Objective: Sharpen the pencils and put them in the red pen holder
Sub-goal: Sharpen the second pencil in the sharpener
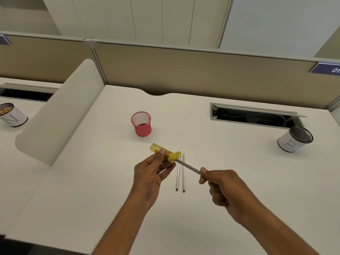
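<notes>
White cubicle tabletop [92, 181] | left hand [149, 173] gripped yellow sharpener [164, 152]; right hand [220, 184] pinched held pencil [189, 166], tip inside it | advice: keep pencil in line, twist lightly | left thumb on top, forearms converging | two spare pencils [183, 177] lay between hands | red pen holder [142, 126] beyond left hand, apparently empty

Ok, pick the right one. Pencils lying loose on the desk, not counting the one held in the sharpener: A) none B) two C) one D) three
B: two loose pencils lie side by side on the desk, while the right hand holds a third pencil in the yellow sharpener gripped by the left hand.
</notes>
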